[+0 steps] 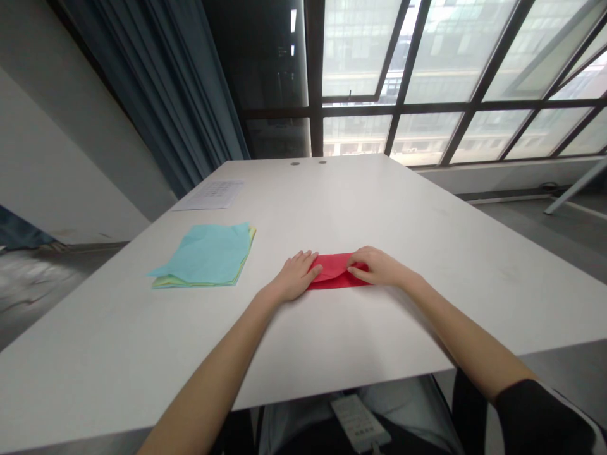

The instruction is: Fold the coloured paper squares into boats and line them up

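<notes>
A folded sheet of red paper (332,268) lies on the white table in front of me, its long side running left to right. One flap of it stands slightly raised over the layer beneath. My left hand (298,276) rests flat on the paper's left end, fingers stretched out. At the right end, my right hand (372,265) pinches the edge of the raised flap between thumb and fingers. Parts of both paper ends are hidden under the hands.
To the left lies a stack of coloured paper (208,253), light blue on top with green and yellow edges below. Farther back, a printed sheet (211,194) lies near the left edge of the white table (332,202). A blue curtain (165,82) hangs behind.
</notes>
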`<act>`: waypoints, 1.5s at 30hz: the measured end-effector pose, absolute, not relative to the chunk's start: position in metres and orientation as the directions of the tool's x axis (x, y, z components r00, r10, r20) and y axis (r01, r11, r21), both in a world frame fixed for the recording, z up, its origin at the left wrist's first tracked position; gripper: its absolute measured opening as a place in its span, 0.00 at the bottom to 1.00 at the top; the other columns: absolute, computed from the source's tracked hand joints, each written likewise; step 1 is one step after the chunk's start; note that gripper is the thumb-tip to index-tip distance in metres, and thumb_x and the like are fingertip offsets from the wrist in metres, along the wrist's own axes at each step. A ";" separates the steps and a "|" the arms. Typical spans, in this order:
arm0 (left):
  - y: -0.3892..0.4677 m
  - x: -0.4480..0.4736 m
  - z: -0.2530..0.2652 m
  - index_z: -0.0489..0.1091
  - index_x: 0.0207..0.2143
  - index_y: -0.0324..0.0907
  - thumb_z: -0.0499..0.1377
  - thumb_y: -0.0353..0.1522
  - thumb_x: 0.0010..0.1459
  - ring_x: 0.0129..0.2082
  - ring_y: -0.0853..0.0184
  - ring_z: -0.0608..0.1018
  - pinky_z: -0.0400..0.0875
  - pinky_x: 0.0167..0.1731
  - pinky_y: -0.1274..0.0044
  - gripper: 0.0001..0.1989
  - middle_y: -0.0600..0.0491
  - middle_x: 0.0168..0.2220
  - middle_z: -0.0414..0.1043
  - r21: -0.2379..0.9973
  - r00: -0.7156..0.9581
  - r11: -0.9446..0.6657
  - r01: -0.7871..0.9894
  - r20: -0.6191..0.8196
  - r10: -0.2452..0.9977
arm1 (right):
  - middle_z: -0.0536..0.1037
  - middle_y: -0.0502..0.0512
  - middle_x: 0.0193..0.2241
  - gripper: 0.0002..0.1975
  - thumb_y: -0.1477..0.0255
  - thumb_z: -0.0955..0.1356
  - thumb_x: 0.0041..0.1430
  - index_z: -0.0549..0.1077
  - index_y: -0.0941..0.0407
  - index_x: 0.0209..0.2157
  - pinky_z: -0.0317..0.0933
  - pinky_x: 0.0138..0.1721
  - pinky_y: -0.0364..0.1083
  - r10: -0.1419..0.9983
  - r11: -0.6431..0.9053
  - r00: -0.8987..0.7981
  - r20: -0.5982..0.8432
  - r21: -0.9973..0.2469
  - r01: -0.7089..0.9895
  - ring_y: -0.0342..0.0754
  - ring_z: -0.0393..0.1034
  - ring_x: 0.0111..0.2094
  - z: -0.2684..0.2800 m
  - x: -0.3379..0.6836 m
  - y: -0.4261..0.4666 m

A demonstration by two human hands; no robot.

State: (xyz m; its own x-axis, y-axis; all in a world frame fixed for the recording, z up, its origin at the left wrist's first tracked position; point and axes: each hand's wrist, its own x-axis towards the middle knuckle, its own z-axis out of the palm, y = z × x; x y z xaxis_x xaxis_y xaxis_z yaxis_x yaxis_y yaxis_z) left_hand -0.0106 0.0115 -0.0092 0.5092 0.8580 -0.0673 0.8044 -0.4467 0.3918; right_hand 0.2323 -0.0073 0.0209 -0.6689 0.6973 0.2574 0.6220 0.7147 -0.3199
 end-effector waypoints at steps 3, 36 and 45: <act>0.015 -0.013 -0.007 0.56 0.57 0.36 0.31 0.48 0.60 0.59 0.61 0.57 0.47 0.58 0.68 0.34 0.44 0.58 0.57 0.525 0.485 -0.445 0.725 0.069 0.872 | 0.77 0.54 0.27 0.09 0.72 0.61 0.56 0.73 0.56 0.32 0.60 0.39 0.46 0.743 0.669 -0.569 0.354 -0.363 0.648 0.46 0.70 0.31 0.020 0.233 -0.008; 0.028 -0.036 -0.011 0.67 0.47 0.44 0.52 0.47 0.53 0.48 0.55 0.67 0.62 0.45 0.66 0.23 0.46 0.48 0.65 0.197 0.347 -0.368 0.909 0.130 0.929 | 0.76 0.54 0.33 0.25 0.63 0.67 0.49 0.67 0.56 0.49 0.61 0.35 0.44 0.953 0.304 -0.276 0.128 -0.460 0.834 0.45 0.68 0.30 -0.020 0.285 0.031; 0.034 -0.038 -0.009 0.69 0.43 0.44 0.56 0.36 0.49 0.46 0.59 0.70 0.62 0.46 0.68 0.17 0.49 0.45 0.70 0.435 0.361 -0.385 0.814 0.141 0.922 | 0.75 0.51 0.29 0.19 0.64 0.67 0.50 0.69 0.55 0.45 0.59 0.32 0.43 0.954 0.299 -0.264 0.142 -0.476 0.827 0.44 0.68 0.28 -0.019 0.285 0.029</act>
State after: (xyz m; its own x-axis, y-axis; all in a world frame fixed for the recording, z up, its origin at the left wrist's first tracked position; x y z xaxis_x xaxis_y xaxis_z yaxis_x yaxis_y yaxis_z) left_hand -0.0384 0.0337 -0.0094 0.3612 0.9218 0.1406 0.8137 -0.3852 0.4354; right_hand 0.2846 0.0288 -0.0192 -0.2636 0.9541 0.1420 0.8269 0.2993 -0.4761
